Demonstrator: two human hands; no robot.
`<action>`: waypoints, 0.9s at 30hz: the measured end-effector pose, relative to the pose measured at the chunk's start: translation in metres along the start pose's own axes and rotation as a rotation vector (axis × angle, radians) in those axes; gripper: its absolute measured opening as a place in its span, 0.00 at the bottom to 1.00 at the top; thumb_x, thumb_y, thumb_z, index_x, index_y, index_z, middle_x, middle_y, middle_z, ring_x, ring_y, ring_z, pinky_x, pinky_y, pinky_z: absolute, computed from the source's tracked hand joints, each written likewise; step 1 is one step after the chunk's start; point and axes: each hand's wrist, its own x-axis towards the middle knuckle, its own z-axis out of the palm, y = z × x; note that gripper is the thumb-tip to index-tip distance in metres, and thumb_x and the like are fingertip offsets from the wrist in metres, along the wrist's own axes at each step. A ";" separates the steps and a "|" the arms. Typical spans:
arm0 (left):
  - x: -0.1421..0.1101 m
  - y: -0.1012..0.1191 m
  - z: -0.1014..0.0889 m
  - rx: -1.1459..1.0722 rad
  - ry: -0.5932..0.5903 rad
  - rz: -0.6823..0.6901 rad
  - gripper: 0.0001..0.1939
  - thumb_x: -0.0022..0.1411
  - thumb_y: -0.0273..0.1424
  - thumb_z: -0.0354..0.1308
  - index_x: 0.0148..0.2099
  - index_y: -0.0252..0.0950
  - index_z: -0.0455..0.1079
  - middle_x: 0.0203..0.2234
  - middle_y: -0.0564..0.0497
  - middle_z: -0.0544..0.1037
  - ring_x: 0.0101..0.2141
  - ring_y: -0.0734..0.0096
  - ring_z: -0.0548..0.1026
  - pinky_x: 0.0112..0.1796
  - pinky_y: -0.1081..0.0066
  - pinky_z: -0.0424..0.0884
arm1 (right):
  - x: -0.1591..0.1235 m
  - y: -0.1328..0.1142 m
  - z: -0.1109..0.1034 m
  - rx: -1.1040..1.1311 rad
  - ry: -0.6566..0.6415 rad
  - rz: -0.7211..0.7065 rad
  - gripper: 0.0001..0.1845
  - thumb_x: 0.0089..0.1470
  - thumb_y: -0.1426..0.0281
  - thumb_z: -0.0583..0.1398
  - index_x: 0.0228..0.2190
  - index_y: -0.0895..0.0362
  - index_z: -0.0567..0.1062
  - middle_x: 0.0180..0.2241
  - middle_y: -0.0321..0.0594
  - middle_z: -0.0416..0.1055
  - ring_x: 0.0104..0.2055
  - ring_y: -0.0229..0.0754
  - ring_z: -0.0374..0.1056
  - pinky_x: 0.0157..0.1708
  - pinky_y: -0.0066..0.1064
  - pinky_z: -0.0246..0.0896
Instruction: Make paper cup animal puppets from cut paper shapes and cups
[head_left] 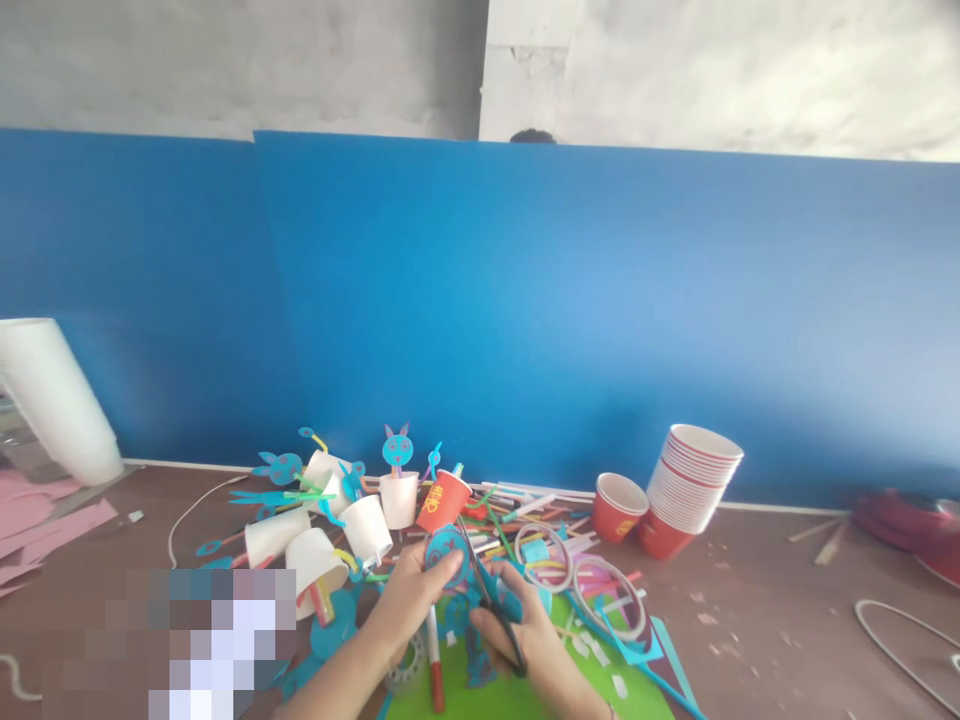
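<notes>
My left hand (414, 592) pinches a round blue paper face (445, 553) with a drawing on it. In my right hand (517, 632) is a pair of scissors (480, 580), its blades pointing up along the right edge of the paper face. Below both hands lies a green mat (600, 690) scattered with blue and white scraps. A marker with a red end (435, 665) rests between my forearms. Just behind the paper face stands a red paper cup (444, 500).
White cups (367, 530) with blue paper animals on straws crowd the left. Rolls of tape (611, 598) and many straws lie at right. A stack of paper cups (694, 480) stands farther right, before a blue partition (480, 300). Pink paper (52, 530) lies far left.
</notes>
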 end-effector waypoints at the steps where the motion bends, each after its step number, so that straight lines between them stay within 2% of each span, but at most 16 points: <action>1: 0.000 -0.001 0.001 -0.002 0.001 0.008 0.23 0.47 0.52 0.62 0.27 0.36 0.64 0.18 0.59 0.62 0.20 0.78 0.55 0.22 0.75 0.50 | -0.001 -0.001 0.001 0.010 -0.003 -0.008 0.35 0.36 0.50 0.68 0.40 0.55 0.62 0.10 0.20 0.57 0.11 0.29 0.51 0.11 0.19 0.46; 5: 0.001 -0.006 0.002 -0.002 0.013 0.040 0.25 0.46 0.52 0.63 0.24 0.36 0.62 0.15 0.61 0.57 0.18 0.80 0.51 0.21 0.75 0.48 | -0.002 -0.005 0.003 0.009 -0.014 -0.023 0.34 0.37 0.50 0.67 0.39 0.54 0.61 0.10 0.19 0.57 0.11 0.29 0.50 0.12 0.20 0.47; 8: 0.002 -0.005 0.000 -0.008 0.011 0.040 0.24 0.46 0.52 0.64 0.24 0.36 0.62 0.15 0.61 0.57 0.18 0.80 0.52 0.21 0.76 0.49 | -0.004 -0.009 0.002 -0.011 -0.016 -0.012 0.35 0.37 0.49 0.67 0.39 0.54 0.60 0.10 0.18 0.55 0.12 0.28 0.47 0.11 0.19 0.45; 13: -0.001 0.004 0.002 -0.048 -0.001 0.031 0.22 0.46 0.49 0.66 0.27 0.35 0.67 0.18 0.58 0.66 0.21 0.77 0.61 0.23 0.76 0.56 | -0.005 -0.011 0.002 -0.006 0.001 0.000 0.34 0.37 0.49 0.67 0.39 0.54 0.60 0.11 0.18 0.54 0.12 0.27 0.46 0.12 0.18 0.43; 19: -0.002 0.006 0.001 -0.080 -0.037 0.021 0.23 0.45 0.50 0.67 0.28 0.35 0.69 0.20 0.56 0.71 0.24 0.74 0.67 0.26 0.75 0.63 | -0.003 -0.001 -0.001 0.010 0.020 0.013 0.37 0.35 0.48 0.68 0.41 0.54 0.63 0.11 0.19 0.54 0.12 0.28 0.48 0.12 0.19 0.42; 24: 0.003 0.000 -0.005 0.009 -0.018 0.041 0.24 0.45 0.52 0.65 0.26 0.35 0.68 0.18 0.57 0.69 0.19 0.78 0.62 0.22 0.76 0.58 | -0.001 0.001 -0.004 -0.007 0.018 0.018 0.38 0.34 0.48 0.68 0.41 0.55 0.63 0.10 0.19 0.53 0.12 0.28 0.47 0.12 0.19 0.42; 27: 0.005 -0.003 -0.008 0.055 -0.010 0.045 0.24 0.46 0.52 0.64 0.23 0.35 0.66 0.12 0.58 0.65 0.15 0.80 0.58 0.19 0.76 0.53 | -0.002 -0.003 -0.004 -0.039 0.008 0.005 0.37 0.35 0.48 0.68 0.41 0.55 0.63 0.10 0.19 0.54 0.12 0.28 0.47 0.12 0.20 0.42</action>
